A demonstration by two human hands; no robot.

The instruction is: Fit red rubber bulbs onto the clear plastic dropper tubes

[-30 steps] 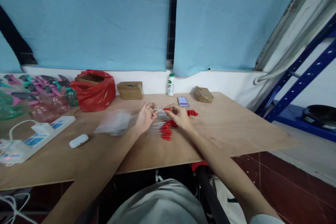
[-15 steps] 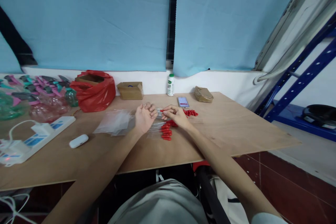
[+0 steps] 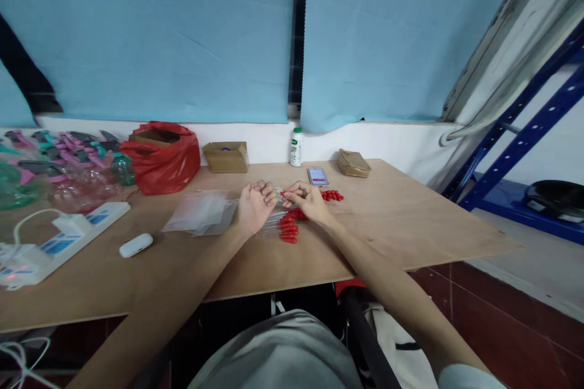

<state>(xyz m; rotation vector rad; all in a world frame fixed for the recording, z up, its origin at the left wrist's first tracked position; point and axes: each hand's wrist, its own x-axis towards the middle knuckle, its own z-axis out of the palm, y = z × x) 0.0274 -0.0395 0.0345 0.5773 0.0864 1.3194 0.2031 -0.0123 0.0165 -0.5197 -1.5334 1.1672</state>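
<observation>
My left hand is raised above the table, palm towards me, its fingers curled in; whether anything lies inside them is hidden. Close beside it, my right hand pinches a small red-handled tool with a thin metal shaft; its tip points towards my left fingers. Below both hands lies a group of the same red-handled tools, thin shafts to the left. More of them, red handle ends outward, lie beyond my right hand. Clear plastic bags are spread left of my left hand.
On the left are a power strip, a white case, several spray bottles and a red plastic bag. Along the back stand a cardboard box, a white bottle, a phone and a brown packet.
My left hand has shifted slightly to the right, closer to my right hand. The right hand keeps its pinch on the red-handled tool, almost in the same place.
</observation>
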